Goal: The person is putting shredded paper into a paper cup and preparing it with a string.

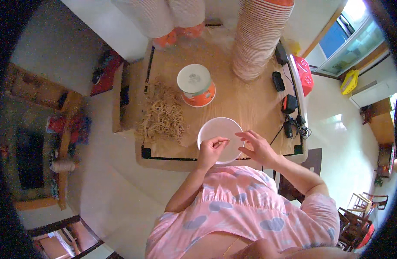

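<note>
A round white paper tub (221,122) stands at the table's near edge, close to my body. My left hand (212,150) is over its left side, thumb and fingers pinched together. Something thin and small seems to stick out at those fingertips, too fine to name. My right hand (258,147) is over the tub's right rim, fingers apart, with nothing visible in it. Beyond the tub stands an orange-and-white paper tub (199,96) with a pale round end on top. A tangled heap of tan strands (164,118) lies to the left.
A tall stack of paper tubs (259,43) rises at the far right of the wooden table (241,99); more stacks (151,19) stand at the far left. Black adapters and cables (290,123) lie along the right edge. A red plastic basket (304,75) is beyond it.
</note>
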`<state>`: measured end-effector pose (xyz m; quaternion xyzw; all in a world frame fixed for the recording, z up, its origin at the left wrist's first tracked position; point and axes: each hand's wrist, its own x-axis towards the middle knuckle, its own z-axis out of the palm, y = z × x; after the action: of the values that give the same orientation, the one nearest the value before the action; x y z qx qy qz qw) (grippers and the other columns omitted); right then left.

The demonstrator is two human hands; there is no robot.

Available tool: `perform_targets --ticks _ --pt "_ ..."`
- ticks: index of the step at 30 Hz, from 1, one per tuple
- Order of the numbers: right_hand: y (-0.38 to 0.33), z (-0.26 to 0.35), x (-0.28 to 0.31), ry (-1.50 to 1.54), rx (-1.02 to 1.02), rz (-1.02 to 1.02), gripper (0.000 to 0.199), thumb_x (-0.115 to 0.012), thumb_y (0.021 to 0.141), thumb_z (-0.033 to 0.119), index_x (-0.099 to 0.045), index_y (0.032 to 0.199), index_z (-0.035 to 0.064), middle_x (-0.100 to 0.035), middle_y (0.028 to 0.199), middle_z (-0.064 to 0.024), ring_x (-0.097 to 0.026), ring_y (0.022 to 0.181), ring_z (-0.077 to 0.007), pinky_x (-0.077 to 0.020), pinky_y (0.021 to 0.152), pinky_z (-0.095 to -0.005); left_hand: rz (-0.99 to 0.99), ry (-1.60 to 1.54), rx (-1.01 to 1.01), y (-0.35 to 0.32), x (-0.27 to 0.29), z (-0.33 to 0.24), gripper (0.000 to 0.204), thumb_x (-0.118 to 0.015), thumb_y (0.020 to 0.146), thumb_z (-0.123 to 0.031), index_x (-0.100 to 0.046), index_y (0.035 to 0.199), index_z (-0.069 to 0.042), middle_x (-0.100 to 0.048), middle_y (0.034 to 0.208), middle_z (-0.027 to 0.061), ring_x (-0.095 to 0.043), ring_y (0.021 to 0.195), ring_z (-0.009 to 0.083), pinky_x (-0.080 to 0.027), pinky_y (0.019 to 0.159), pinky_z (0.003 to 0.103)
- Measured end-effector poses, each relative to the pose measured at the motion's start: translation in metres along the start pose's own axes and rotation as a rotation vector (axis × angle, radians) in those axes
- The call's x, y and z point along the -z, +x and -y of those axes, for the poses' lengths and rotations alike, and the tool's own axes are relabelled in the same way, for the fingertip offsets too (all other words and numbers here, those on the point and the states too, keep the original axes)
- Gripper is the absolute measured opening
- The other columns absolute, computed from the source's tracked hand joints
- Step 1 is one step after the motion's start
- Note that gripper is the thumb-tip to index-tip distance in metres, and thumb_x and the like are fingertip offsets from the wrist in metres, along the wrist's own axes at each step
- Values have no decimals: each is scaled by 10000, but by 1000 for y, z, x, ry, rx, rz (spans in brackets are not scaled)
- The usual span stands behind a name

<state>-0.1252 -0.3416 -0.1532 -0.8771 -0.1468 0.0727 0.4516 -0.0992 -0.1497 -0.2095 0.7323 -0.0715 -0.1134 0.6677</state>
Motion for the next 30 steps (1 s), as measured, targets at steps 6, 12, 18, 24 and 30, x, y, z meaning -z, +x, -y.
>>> perform_targets --ticks 6,12,18,24,30 --pt "12 -6 -6 42 -24 72 258 -627 752 67 -565 1001 41 -588 858 -107 -595 792 -235 -495 709 -334 28 33 95 -14 2 1 121 -616 806 -90 -630 882 3 -602 693 0 -507 610 36 -422 560 191" --pt "24 14 -3 -13 77 249 110 -631 743 48 -591 839 15 -600 775 -106 -605 744 -234 -505 686 -323 57 -17 186 -43 20 -16 109 -597 822 -102 -586 848 4 -568 689 8 -496 602 39 -422 553 202" --pt "42 20 -22 98 116 234 112 -618 763 72 -592 860 21 -601 782 -104 -611 705 -233 -500 625 -318 74 -134 120 -31 24 -10 104 -587 831 -108 -566 844 -7 -546 678 -3 -476 597 35 -417 546 216" --pt "31 0 -31 64 17 63 111 -595 773 37 -615 882 30 -611 810 -102 -611 694 -215 -483 602 -300 -57 -79 103 -16 9 20 103 -626 805 -118 -600 800 -19 -560 658 -19 -479 597 36 -402 536 201" --pt "26 -3 -28 186 -109 -163 178 -606 757 4 -615 934 28 -617 816 -85 -595 725 -171 -475 651 -283 -7 37 -27 4 2 19 98 -645 786 -114 -638 813 -20 -603 691 -2 -518 615 43 -428 563 202"
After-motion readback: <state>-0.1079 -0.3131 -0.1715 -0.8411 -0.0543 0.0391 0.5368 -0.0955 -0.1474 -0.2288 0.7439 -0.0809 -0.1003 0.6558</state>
